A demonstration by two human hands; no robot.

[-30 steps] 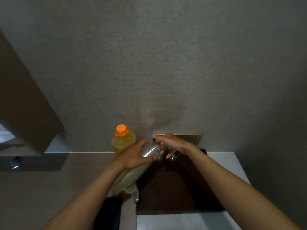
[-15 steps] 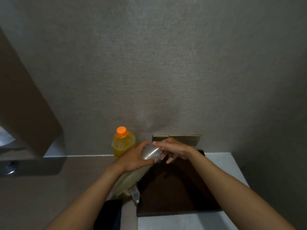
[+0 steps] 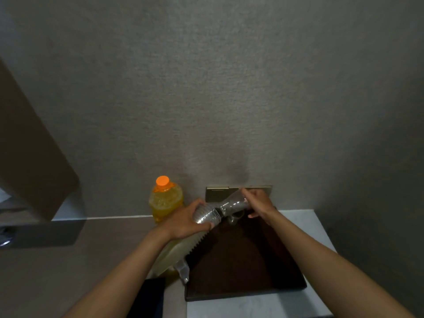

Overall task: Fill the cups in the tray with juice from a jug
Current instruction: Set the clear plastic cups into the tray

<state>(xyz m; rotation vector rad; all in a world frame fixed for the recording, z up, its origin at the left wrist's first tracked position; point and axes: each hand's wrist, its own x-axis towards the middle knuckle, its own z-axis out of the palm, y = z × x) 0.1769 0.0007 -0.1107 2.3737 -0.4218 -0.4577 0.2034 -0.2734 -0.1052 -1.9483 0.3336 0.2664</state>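
My left hand (image 3: 183, 222) grips the end of a long stack of clear plastic cups (image 3: 205, 215) lying on its side above the tray's far left corner. My right hand (image 3: 260, 203) holds a single clear cup (image 3: 232, 204), pulled a little way off the stack's end. The dark brown tray (image 3: 243, 267) lies flat below both hands. Another clear cup (image 3: 232, 220) seems to stand on the tray's far edge, partly hidden. A juice jug (image 3: 165, 199) with yellow juice and an orange cap stands left of the tray by the wall.
A brass wall plate (image 3: 216, 192) sits behind the hands. A dark flat object (image 3: 149, 297) lies at the near left of the tray. A brown cabinet (image 3: 32, 161) overhangs the left. White counter (image 3: 305, 228) runs right of the tray.
My right hand has drawn one cup away from the stack, up and to the right. My left hand keeps hold of the stack and has barely moved.
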